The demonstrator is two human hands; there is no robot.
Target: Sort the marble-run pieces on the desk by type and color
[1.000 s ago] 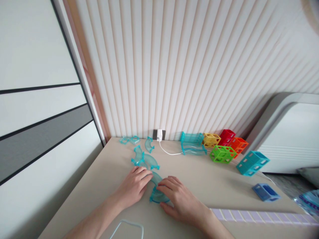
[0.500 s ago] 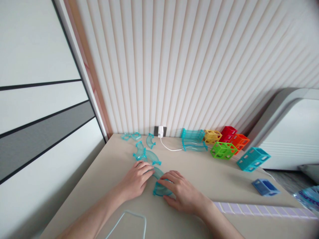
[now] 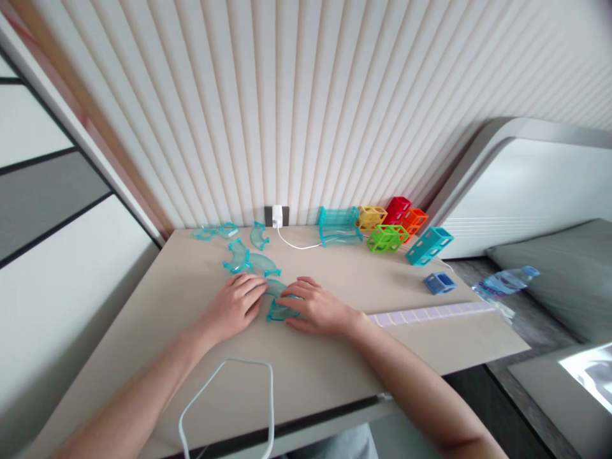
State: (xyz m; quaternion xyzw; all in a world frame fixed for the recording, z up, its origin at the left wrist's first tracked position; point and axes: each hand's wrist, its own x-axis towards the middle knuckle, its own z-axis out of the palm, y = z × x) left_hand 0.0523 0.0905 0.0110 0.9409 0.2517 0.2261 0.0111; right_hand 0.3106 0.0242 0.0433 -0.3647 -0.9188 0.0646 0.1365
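Observation:
Two translucent teal curved track pieces lie close together between my hands at the middle of the table. My left hand (image 3: pixel 235 302) rests at the left end of the farther curved track piece (image 3: pixel 274 288), its fingers bent and close together over that end. Closed on the nearer curved track piece (image 3: pixel 277 312) is my right hand (image 3: pixel 315 306), thumb at the near side and fingers over the top. My fingers hide parts of both pieces. Just beyond the left hand, two more joined teal curved pieces (image 3: pixel 248 260) lie flat.
Loose teal pieces (image 3: pixel 259 237) and a stack of teal tracks (image 3: pixel 338 223) lie along the wall. Coloured block frames (image 3: pixel 388 238) and a small blue block (image 3: pixel 440 284) stand at right. A lilac strip (image 3: pixel 430 313), a white plug (image 3: pixel 277 217) and a white cord (image 3: pixel 272 395) are also there.
The view has tilted down and turned right, bringing the table's front edge and a bottle into sight. Both hands stay at the same curved pieces, with little change in their grip.

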